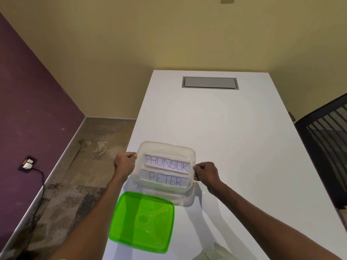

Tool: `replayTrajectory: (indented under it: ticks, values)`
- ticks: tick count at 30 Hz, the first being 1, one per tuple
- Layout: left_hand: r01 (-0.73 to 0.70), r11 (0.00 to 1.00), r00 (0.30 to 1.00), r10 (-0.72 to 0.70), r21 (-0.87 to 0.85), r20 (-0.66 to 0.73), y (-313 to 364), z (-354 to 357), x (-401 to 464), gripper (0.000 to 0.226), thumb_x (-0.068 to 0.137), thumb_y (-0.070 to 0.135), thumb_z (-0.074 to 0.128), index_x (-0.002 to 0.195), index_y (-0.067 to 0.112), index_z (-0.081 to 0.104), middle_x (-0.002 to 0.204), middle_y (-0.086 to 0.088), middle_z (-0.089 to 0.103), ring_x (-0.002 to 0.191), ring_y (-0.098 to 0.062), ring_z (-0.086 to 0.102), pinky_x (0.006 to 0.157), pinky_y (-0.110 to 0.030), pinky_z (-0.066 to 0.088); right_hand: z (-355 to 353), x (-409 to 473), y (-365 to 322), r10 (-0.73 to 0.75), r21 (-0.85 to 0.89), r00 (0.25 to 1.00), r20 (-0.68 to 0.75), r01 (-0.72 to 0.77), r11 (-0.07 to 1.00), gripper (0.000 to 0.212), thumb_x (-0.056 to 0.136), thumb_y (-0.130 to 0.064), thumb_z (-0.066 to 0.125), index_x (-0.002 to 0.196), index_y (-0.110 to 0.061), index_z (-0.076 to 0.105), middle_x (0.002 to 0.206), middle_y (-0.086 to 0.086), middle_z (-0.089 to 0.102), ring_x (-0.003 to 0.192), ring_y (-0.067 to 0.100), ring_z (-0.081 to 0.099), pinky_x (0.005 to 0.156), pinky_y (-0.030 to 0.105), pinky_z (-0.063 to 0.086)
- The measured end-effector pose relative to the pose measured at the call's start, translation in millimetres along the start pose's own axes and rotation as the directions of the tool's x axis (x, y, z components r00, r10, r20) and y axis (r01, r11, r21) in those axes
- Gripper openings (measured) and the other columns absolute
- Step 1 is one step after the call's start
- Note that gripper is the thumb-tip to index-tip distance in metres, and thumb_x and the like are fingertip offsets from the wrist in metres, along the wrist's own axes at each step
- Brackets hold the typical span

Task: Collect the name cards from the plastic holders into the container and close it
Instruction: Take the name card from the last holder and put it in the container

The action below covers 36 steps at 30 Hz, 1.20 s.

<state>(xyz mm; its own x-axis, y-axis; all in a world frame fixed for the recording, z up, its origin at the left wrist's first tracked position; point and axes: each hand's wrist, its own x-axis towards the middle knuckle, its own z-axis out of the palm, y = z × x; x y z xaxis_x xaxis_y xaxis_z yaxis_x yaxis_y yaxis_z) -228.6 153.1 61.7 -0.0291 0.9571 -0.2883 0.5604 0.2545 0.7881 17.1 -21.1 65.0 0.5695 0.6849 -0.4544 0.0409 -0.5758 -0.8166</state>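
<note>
White table (234,128), yellow wall (169,34), floor (75,166) perhaps concrete.

Cloudy clear plastic container (191,158), glossy green translucent lid (141,221), smooth matt white table (216,128)

A white desk (216,128) with a grey hatch (210,82) near its far edge stands against a yellow wall (169,34), with a purple wall (28,100) and mottled floor (75,175) to the left and a black mesh chair (326,147) by the right edge.
</note>
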Motion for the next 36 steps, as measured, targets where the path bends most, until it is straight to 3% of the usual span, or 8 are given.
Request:
replayTrajectory:
  ticks: [7,9,13,17,25,29,32,36]
  values:
    - [-0.011,0.995,0.999,0.015,-0.095,0.042,40,33,-26,0.016,0.087,0.011,0.066,0.100,0.005,0.075,0.100,-0.012,0.075,0.099,-0.031,0.069,0.092,-0.046,0.055,-60,6,-3,-0.056,0.004,0.996,-0.075,0.056,0.998,0.036,0.087,-0.007,0.059,0.051,-0.008,0.054,0.051,0.000,0.055,0.041,0.009,0.053,0.041,0.012,0.042]
    - [-0.022,0.995,0.998,0.027,-0.101,0.053,52,45,-34,0.015,0.087,0.011,0.066,0.098,0.007,0.076,0.100,-0.011,0.075,0.097,-0.031,0.069,0.091,-0.046,0.056,-78,9,-2,-0.055,0.012,0.994,-0.095,0.056,0.998,0.036,0.087,-0.008,0.059,0.051,-0.008,0.055,0.051,-0.002,0.056,0.044,0.011,0.054,0.042,0.013,0.044]
    - [-0.059,0.991,0.995,0.067,-0.119,0.068,75,73,-53,0.019,0.086,0.010,0.065,0.074,0.023,0.074,0.079,-0.002,0.070,0.079,-0.024,0.065,0.080,-0.036,0.055,-113,19,3,-0.048,0.029,0.989,-0.143,0.053,0.998,0.040,0.086,-0.009,0.058,0.047,-0.012,0.051,0.045,-0.007,0.051,0.044,0.012,0.051,0.048,0.019,0.046]
    - [-0.054,0.986,0.992,0.072,-0.159,0.108,92,101,-68,0.016,0.086,0.011,0.066,0.098,0.012,0.077,0.093,-0.002,0.074,0.091,-0.025,0.069,0.089,-0.039,0.056,-145,33,11,-0.015,0.037,0.983,-0.183,0.022,0.999,0.027,0.085,-0.012,0.057,0.069,0.010,0.060,0.062,0.007,0.058,0.054,0.020,0.055,0.060,0.030,0.048]
    - [-0.004,0.985,0.983,0.036,-0.174,0.181,112,160,-82,0.017,0.086,0.007,0.066,0.099,0.012,0.076,0.090,-0.001,0.074,0.085,-0.022,0.067,0.092,-0.041,0.056,-189,62,34,0.043,-0.009,0.968,-0.247,-0.047,0.999,0.031,0.086,-0.013,0.054,0.067,0.011,0.053,0.062,0.008,0.044,0.060,0.019,0.039,0.060,0.029,0.036]
    - [-0.011,0.992,0.974,0.039,-0.130,0.221,116,184,-84,0.021,0.085,0.005,0.065,0.088,0.020,0.078,0.082,0.003,0.074,0.082,-0.022,0.068,0.088,-0.040,0.057,-201,76,43,0.056,-0.051,0.960,-0.274,-0.072,0.996,0.029,0.088,-0.013,0.055,0.059,-0.011,0.049,0.062,0.007,0.042,0.062,0.021,0.034,0.058,0.029,0.032]
    - [-0.029,0.996,0.968,0.050,-0.086,0.246,117,197,-83,0.030,0.084,0.003,0.060,0.077,0.027,0.076,0.082,-0.004,0.075,0.074,-0.022,0.059,0.084,-0.041,0.055,-207,88,48,0.065,-0.077,0.958,-0.280,-0.090,0.993,0.029,0.088,-0.012,0.054,0.059,-0.012,0.049,0.061,0.006,0.042,0.061,0.021,0.034,0.057,0.028,0.031]
    - [-0.035,0.997,0.966,0.051,-0.067,0.255,116,208,-79,0.029,0.084,0.002,0.058,0.085,0.024,0.077,0.084,-0.005,0.074,0.074,-0.021,0.056,0.079,-0.036,0.052,-210,102,49,0.067,-0.101,0.960,-0.272,-0.098,0.990,0.028,0.087,-0.010,0.053,0.060,-0.014,0.048,0.061,0.007,0.041,0.060,0.019,0.034,0.056,0.028,0.029]
